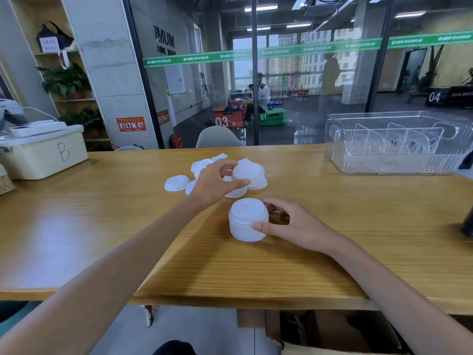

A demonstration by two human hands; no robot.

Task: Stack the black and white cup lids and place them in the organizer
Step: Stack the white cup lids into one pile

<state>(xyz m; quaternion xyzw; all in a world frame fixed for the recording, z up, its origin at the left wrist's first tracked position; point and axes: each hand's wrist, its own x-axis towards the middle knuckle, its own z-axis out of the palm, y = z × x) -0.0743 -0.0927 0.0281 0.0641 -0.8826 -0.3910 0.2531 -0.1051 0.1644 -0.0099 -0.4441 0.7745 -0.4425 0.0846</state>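
Note:
A stack of white cup lids (246, 221) stands on the wooden table (102, 226) in front of me. My right hand (291, 226) holds this stack from the right, thumb on its front and fingers behind it. Farther back lies a loose pile of white lids (204, 165), with one single lid (176, 182) at its left. My left hand (213, 181) pinches a white lid (247, 172) at the pile's right side, lifted and tilted. The clear plastic organizer (399, 160) with dividers sits at the table's far right. No black lids are in view.
A cream storage box marked B (43, 155) stands at the table's far left. A dark object (469, 224) shows at the right edge. A grey chair back (217, 138) rises behind the table before a glass wall. A cardboard box (332, 334) sits under the table.

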